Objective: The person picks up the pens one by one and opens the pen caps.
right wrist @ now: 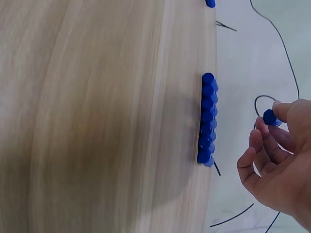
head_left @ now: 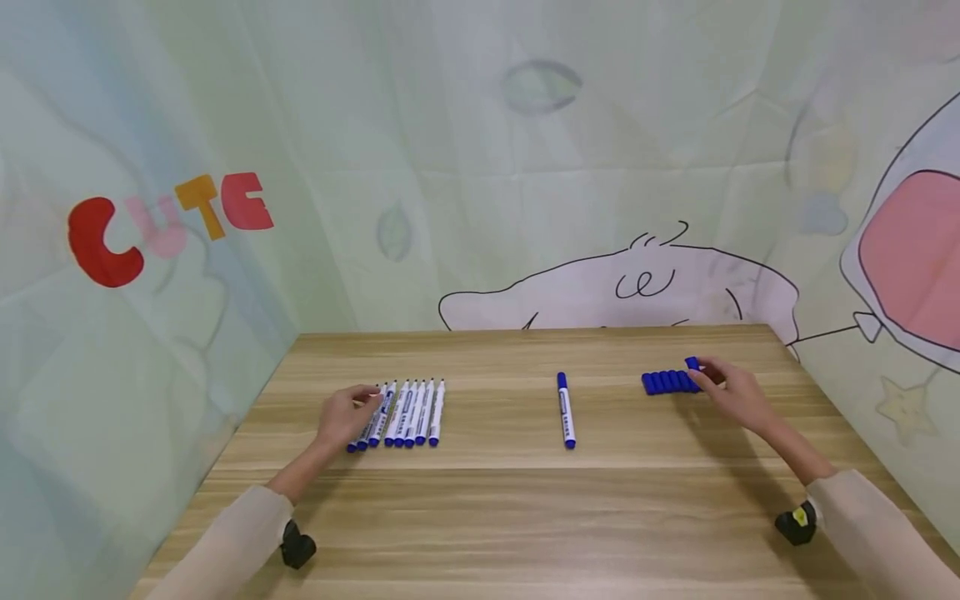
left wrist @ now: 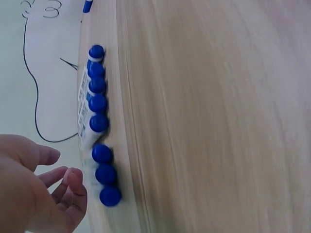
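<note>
My right hand [head_left: 737, 397] pinches one blue marker cap [right wrist: 269, 117] between thumb and fingertips, raised over the right end of a row of blue caps [head_left: 666, 382]. Those caps lie side by side, touching. On the left, my left hand [head_left: 345, 415] hovers at the left end of a row of uncapped white markers [head_left: 410, 414] and covers part of them. Its fingers [left wrist: 73, 191] are loosely bent with a gap to the thumb, and nothing shows between them. The markers' dark tips point away from me and their blue ends [left wrist: 98, 122] face me.
Between the two rows lies a single whiteboard marker [head_left: 566, 414] with its blue cap on. Everything sits on a wood-grain table [head_left: 495, 517]. A printed cloth [head_left: 360, 167] hangs behind the table's far edge and along the sides.
</note>
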`<action>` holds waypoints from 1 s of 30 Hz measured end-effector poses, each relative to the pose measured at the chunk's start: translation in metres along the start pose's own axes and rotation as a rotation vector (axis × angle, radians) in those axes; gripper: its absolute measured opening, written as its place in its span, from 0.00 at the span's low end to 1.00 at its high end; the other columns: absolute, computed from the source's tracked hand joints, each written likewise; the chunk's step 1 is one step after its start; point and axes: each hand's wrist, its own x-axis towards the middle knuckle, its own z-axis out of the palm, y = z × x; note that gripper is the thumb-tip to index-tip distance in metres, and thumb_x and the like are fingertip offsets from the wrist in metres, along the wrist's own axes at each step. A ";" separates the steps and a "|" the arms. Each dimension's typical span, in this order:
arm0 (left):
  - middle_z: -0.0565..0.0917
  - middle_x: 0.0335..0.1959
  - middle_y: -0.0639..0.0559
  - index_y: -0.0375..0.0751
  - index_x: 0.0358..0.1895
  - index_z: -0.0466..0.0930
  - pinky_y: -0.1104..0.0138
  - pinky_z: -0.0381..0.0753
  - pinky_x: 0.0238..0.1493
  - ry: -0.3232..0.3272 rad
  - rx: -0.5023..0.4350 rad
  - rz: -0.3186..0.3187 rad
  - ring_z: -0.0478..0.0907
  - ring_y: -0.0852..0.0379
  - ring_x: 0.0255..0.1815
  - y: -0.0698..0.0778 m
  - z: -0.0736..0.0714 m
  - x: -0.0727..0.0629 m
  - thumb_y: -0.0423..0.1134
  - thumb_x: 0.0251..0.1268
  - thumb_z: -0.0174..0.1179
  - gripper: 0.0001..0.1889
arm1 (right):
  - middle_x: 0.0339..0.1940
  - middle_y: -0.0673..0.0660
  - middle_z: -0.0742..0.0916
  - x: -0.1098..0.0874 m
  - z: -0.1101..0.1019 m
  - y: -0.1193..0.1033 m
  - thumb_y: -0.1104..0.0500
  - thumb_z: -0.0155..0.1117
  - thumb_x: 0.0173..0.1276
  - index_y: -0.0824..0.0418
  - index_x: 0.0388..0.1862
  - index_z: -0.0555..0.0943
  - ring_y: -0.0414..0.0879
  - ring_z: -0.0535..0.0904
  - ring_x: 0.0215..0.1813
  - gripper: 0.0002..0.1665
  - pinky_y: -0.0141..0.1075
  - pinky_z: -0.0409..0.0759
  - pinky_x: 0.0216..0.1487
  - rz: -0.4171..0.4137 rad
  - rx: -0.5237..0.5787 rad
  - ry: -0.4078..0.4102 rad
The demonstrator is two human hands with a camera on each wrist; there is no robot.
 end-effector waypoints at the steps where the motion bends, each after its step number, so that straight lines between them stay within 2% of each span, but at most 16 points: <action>1: 0.87 0.44 0.33 0.27 0.54 0.84 0.58 0.83 0.46 0.005 -0.003 0.015 0.84 0.41 0.44 0.002 0.001 -0.001 0.36 0.70 0.62 0.16 | 0.39 0.71 0.88 0.000 -0.001 0.002 0.60 0.60 0.77 0.80 0.60 0.76 0.33 0.76 0.35 0.24 0.29 0.76 0.30 0.003 0.006 0.007; 4: 0.87 0.43 0.32 0.27 0.52 0.84 0.63 0.82 0.43 0.010 -0.036 0.052 0.84 0.42 0.42 0.011 0.005 -0.005 0.33 0.69 0.62 0.14 | 0.38 0.71 0.87 0.001 -0.003 0.007 0.61 0.60 0.77 0.81 0.59 0.76 0.26 0.72 0.34 0.24 0.28 0.75 0.29 0.012 0.019 0.029; 8: 0.88 0.42 0.32 0.27 0.52 0.85 0.71 0.78 0.38 -0.007 -0.086 0.085 0.84 0.46 0.38 0.023 0.007 -0.010 0.32 0.69 0.62 0.14 | 0.38 0.72 0.87 0.000 -0.006 0.015 0.59 0.59 0.78 0.82 0.58 0.76 0.25 0.70 0.33 0.24 0.27 0.74 0.30 0.040 0.001 0.043; 10: 0.88 0.42 0.33 0.27 0.53 0.84 0.72 0.77 0.37 -0.024 -0.102 0.093 0.84 0.47 0.38 0.029 0.008 -0.012 0.32 0.69 0.62 0.14 | 0.38 0.73 0.87 0.001 -0.007 0.019 0.58 0.59 0.78 0.82 0.58 0.76 0.30 0.74 0.34 0.25 0.27 0.74 0.31 0.062 -0.019 0.038; 13: 0.88 0.42 0.33 0.28 0.53 0.84 0.73 0.77 0.37 -0.043 -0.113 0.104 0.83 0.49 0.38 0.036 0.011 -0.015 0.32 0.69 0.63 0.14 | 0.41 0.76 0.86 0.001 -0.008 0.024 0.58 0.58 0.78 0.83 0.58 0.75 0.46 0.81 0.37 0.26 0.28 0.75 0.32 0.096 -0.034 0.023; 15: 0.88 0.42 0.34 0.28 0.53 0.85 0.73 0.76 0.37 -0.049 -0.123 0.116 0.82 0.51 0.36 0.039 0.014 -0.016 0.31 0.68 0.63 0.14 | 0.43 0.78 0.86 0.001 -0.007 0.027 0.58 0.58 0.79 0.83 0.58 0.75 0.60 0.83 0.40 0.26 0.29 0.75 0.34 0.111 -0.043 0.014; 17: 0.88 0.42 0.34 0.28 0.52 0.85 0.74 0.76 0.36 -0.047 -0.129 0.139 0.82 0.53 0.34 0.043 0.017 -0.017 0.31 0.68 0.63 0.13 | 0.44 0.80 0.85 0.003 -0.007 0.032 0.58 0.57 0.79 0.84 0.57 0.75 0.66 0.84 0.43 0.26 0.30 0.77 0.35 0.123 -0.046 0.006; 22: 0.88 0.39 0.33 0.27 0.52 0.84 0.74 0.75 0.32 -0.060 -0.169 0.175 0.82 0.52 0.33 0.052 0.023 -0.022 0.30 0.68 0.63 0.13 | 0.45 0.81 0.84 0.008 -0.007 0.044 0.56 0.55 0.80 0.85 0.57 0.74 0.70 0.83 0.46 0.28 0.38 0.79 0.38 0.147 -0.065 -0.034; 25: 0.88 0.41 0.35 0.29 0.53 0.84 0.73 0.75 0.32 -0.090 -0.177 0.167 0.83 0.51 0.35 0.055 0.027 -0.025 0.32 0.70 0.62 0.13 | 0.45 0.82 0.84 0.009 -0.008 0.049 0.55 0.54 0.81 0.86 0.57 0.73 0.70 0.83 0.45 0.29 0.41 0.80 0.38 0.171 -0.077 -0.077; 30: 0.87 0.45 0.39 0.33 0.57 0.84 0.73 0.75 0.33 -0.138 -0.164 0.130 0.82 0.52 0.38 0.058 0.032 -0.029 0.35 0.73 0.60 0.14 | 0.45 0.81 0.85 0.007 -0.006 0.050 0.55 0.54 0.81 0.87 0.58 0.72 0.67 0.85 0.43 0.30 0.39 0.80 0.37 0.226 -0.082 -0.140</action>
